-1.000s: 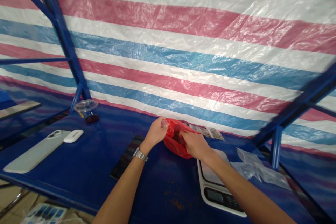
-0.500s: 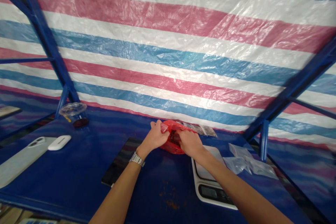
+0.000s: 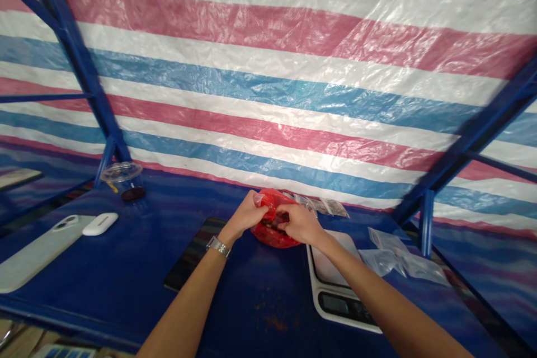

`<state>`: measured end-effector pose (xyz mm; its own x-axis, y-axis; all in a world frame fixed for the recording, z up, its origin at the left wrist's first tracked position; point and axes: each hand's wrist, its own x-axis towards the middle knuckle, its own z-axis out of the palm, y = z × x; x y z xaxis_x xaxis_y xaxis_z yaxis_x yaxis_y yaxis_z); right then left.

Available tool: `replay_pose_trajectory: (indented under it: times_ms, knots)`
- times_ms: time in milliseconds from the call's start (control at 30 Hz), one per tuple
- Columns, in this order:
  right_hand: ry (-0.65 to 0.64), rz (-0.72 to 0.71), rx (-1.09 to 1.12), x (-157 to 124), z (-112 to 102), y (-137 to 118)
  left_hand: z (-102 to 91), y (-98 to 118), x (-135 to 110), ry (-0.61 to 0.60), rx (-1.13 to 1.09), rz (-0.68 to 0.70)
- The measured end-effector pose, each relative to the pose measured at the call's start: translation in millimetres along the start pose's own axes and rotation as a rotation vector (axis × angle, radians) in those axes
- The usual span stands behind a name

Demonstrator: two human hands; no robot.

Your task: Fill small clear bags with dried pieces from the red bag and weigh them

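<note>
A red plastic bag [image 3: 272,229] with dark contents sits on the blue table [image 3: 126,268], near the striped tarp wall. My left hand [image 3: 245,215], a metal watch on its wrist, pinches the bag's left rim. My right hand [image 3: 300,224] is closed on the right rim, fingers curled at the bag's mouth. Both hands hold the bag between them. What lies inside is dark and I cannot make it out.
A white digital scale [image 3: 335,285] lies just right of the bag, with clear small bags [image 3: 398,260] beyond it. A dark tablet [image 3: 193,254] lies under my left forearm. At left are a phone [image 3: 39,249], a white case [image 3: 99,224] and a lidded cup [image 3: 126,179]. Blue frame posts stand at both sides.
My hands have stayed on the red bag and drawn closer together at its mouth. The view has shifted slightly, so the table's objects sit a little differently in frame.
</note>
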<state>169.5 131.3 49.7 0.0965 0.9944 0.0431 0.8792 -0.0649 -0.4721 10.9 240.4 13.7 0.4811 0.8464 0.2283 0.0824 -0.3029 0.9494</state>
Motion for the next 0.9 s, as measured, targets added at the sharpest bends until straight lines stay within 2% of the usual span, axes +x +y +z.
replay_pose_trajectory:
  times_ms: [100, 200, 267, 367, 500, 567, 667, 833, 900]
  knots:
    - [-0.053, -0.06, 0.321, 4.7, 2.2, 12.1, -9.7, 6.6, 0.9, 0.103, 0.13, 0.011]
    - [-0.11, -0.113, 0.544, 5.5, -7.2, 20.3, -18.0, 18.0, 1.0, 0.21, 0.21, 0.083]
    - [-0.117, -0.145, 0.617, 3.2, -19.6, 22.0, -19.6, 26.8, -1.0, 0.196, 0.184, 0.16]
    - [-0.134, -0.173, 0.698, -1.8, -41.0, 20.1, -16.3, 39.2, -8.0, 0.112, 0.068, 0.249]
    - [-0.148, -0.239, 0.706, -6.4, -65.0, 14.4, -10.0, 51.6, -18.0, 0.042, -0.019, 0.27]
    - [-0.125, -0.283, 0.685, -7.7, -74.2, 11.6, -7.2, 55.4, -20.1, -0.02, -0.025, 0.257]
    - [-0.057, -0.301, 0.638, -9.7, -84.5, 7.7, -1.8, 57.5, -19.6, -0.043, -0.015, 0.269]
    - [0.051, -0.345, 0.612, -14.1, -88.3, -3.2, 10.5, 53.8, -17.9, -0.039, 0.021, 0.287]
    - [0.135, -0.365, 0.514, -15.9, -85.3, -9.2, 15.2, 51.7, -18.3, -0.047, 0.028, 0.263]
